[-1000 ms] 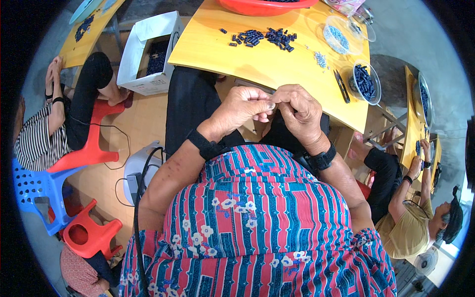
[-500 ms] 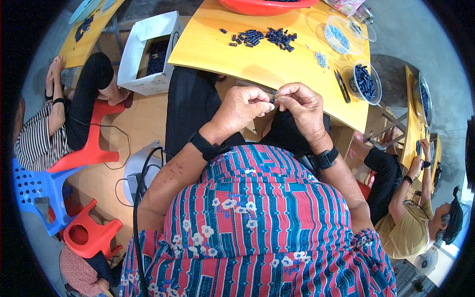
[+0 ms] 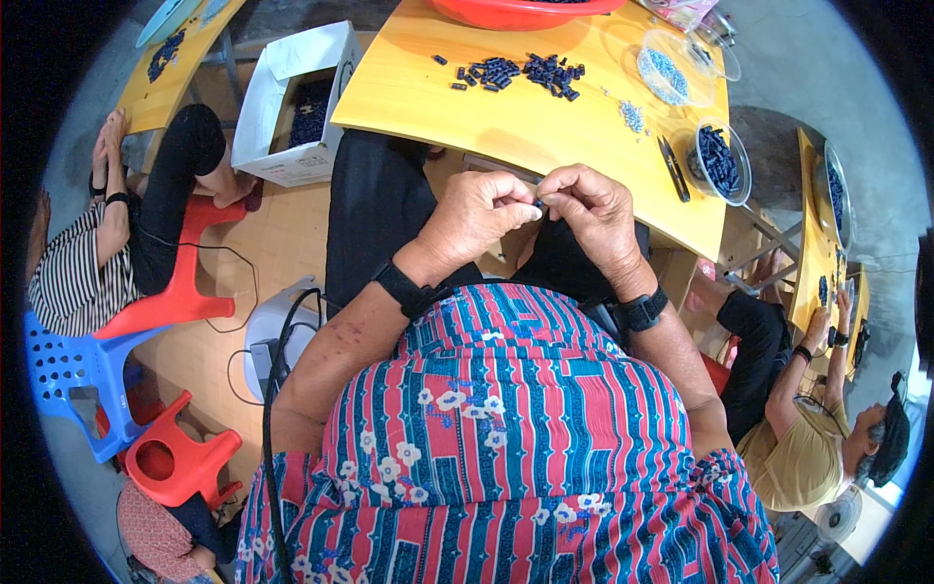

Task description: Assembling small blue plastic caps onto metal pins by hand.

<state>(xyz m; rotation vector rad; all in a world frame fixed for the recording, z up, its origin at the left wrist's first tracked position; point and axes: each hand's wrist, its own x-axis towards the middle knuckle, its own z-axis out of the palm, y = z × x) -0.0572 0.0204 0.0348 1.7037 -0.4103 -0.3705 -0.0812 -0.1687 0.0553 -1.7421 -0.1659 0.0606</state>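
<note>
My left hand (image 3: 474,216) and my right hand (image 3: 593,218) meet over my lap, just off the table's near edge. Both are closed in a pinch, fingertips almost touching. Between them shows a tiny dark blue piece (image 3: 538,202), mostly hidden by the fingers. Beyond my hands, loose dark blue cylindrical parts (image 3: 553,75) lie in two heaps on the yellow table (image 3: 428,105). To the right are a small heap of silvery-blue bits (image 3: 631,118), black thread snips (image 3: 673,169) and a clear tub (image 3: 745,164) of dark blue parts.
A clear bowl (image 3: 699,95) of silvery-blue bits and a red basin (image 3: 525,18) stand farther back. Left of the table is an open white carton (image 3: 255,127) with dark parts inside. People sit at other tables on both sides, near red stools (image 3: 180,457) and a blue stool (image 3: 88,389).
My fingertips have shifted slightly around the small piece, and my right hand has moved a little left. The heaps and containers are unchanged.
</note>
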